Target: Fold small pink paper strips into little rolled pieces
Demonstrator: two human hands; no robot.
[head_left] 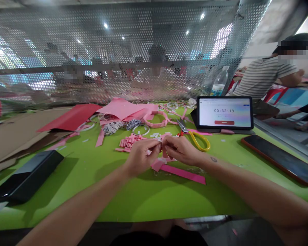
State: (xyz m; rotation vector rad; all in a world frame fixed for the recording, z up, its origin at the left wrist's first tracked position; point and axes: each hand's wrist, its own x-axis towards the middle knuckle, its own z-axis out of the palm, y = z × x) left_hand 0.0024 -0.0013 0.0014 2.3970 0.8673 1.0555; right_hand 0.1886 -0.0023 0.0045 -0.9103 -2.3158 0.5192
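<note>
My left hand (143,154) and my right hand (181,149) meet over the middle of the green table. Both are closed in a pinch on a small pink paper strip (165,152), partly hidden by the fingers. Just left of them is a pile of small rolled pink paper pieces (130,141). Below the fingers lie pink paper scraps (157,164) and a bright pink strip (186,173). Scissors with yellow handles (200,142) rest open beyond my right hand. A pink paper ring (155,119) and a roll of tape (141,130) sit farther back.
A tablet (224,113) showing a timer stands at the back right, with a phone (279,159) nearer. A black box-like object (27,177) lies left, by cardboard (20,131) and red paper (70,118). Perforated metal mesh (123,51) rises behind. A person (265,75) sits right.
</note>
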